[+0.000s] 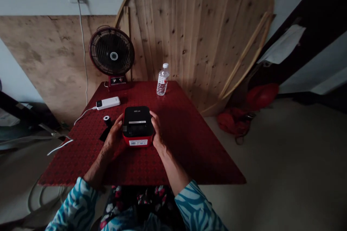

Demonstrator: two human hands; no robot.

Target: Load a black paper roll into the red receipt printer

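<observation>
While hands [157, 130] clasp black-red box [138, 128], long axis runs away, label [138, 142] nearside.

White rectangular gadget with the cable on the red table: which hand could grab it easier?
Probably the left hand. It's at the left side of the boxy black-and-red device, nearer the white rectangular gadget. The right hand is at the device's other side, farther away.

Apparently a home, from the electric fan [112, 51], red table [187, 144] and round wooden panel [195, 36].
</observation>
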